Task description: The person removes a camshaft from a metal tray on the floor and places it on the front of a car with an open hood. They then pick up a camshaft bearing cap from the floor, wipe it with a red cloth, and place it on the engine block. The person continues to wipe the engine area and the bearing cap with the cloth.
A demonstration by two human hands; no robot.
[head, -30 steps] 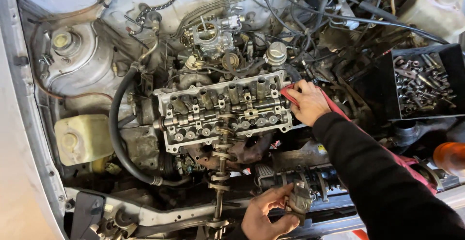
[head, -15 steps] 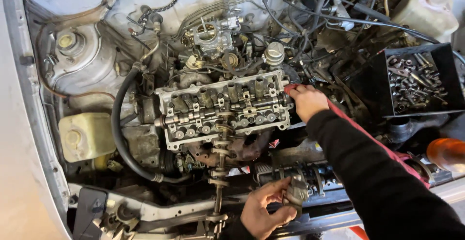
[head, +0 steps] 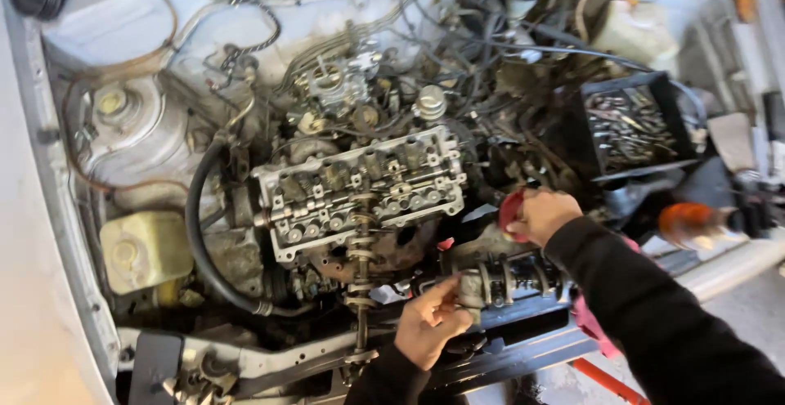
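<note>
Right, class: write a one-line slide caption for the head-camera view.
Over an open engine bay, the left hand grips a camshaft while the right hand holds a red rag.

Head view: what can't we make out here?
- Red thing in the right hand: mostly covered by the fingers, kind unclear.
- Left hand grip on the ribbed metal part: fingers hide the contact.
- Black tray contents: too small and blurred to sort.
- Orange object: motion-blurred.
- Both forearms: cut off by the bottom edge.
</note>
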